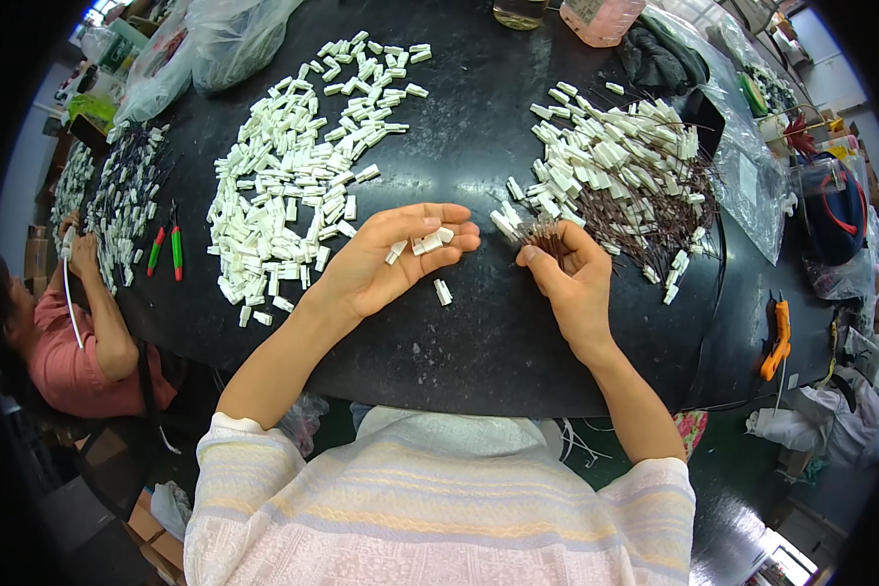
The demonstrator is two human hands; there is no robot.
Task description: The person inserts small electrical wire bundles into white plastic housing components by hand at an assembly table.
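Palm up over the middle of the black table, my left hand (386, 256) cradles a few small white plastic connector housings (432, 241) in its curled fingers. A single loose housing (443, 292) lies on the table just below those fingers. My right hand (578, 283) pinches a bundle of thin brown wires (545, 238), with pale ends toward my left hand. Beyond my left hand spreads a large heap of white housings (273, 186). Past my right hand lies a pile of white connectors (606, 146) fitted on brown wires (645, 217).
Red-and-green-handled pliers (176, 252) lie left of the heap. A co-worker's hands (83, 256) are busy at the far left by another connector pile (127, 200). Plastic bags (234, 44) sit at the back left. At right are a clear bag (757, 186) and an orange tool (778, 342).
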